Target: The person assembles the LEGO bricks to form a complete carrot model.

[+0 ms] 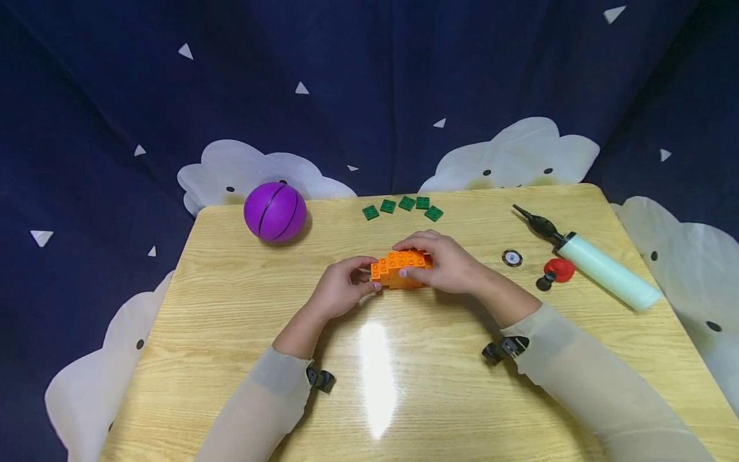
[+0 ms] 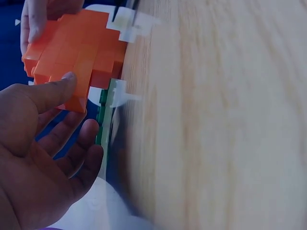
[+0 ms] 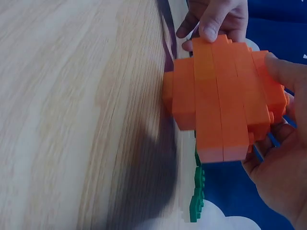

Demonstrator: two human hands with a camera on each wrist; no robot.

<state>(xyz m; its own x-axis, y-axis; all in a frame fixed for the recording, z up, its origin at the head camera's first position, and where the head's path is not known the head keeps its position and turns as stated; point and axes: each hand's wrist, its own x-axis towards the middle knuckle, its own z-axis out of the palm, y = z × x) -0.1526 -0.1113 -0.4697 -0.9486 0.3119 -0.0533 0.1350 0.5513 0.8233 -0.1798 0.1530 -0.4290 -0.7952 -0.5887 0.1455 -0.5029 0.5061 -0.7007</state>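
Note:
Between both hands is a stepped block of joined orange toy bricks (image 1: 398, 269), studs showing on top in the head view. My left hand (image 1: 342, 287) pinches its left end, thumb on the near side; in the left wrist view that thumb lies on the orange brick build (image 2: 76, 52), with the other fingers loosely bent below. Around the right part curls my right hand (image 1: 447, 263), its thumb on the near face and fingers behind. The right wrist view shows the stepped side of the brick build (image 3: 220, 96), held just off the wooden table.
Several green bricks (image 1: 407, 203) lie along the table's far edge. A purple ball (image 1: 274, 212) sits far left. On the right are a poker chip (image 1: 512, 258), a red item with a black knob (image 1: 559, 270) and a hand pump (image 1: 606, 269).

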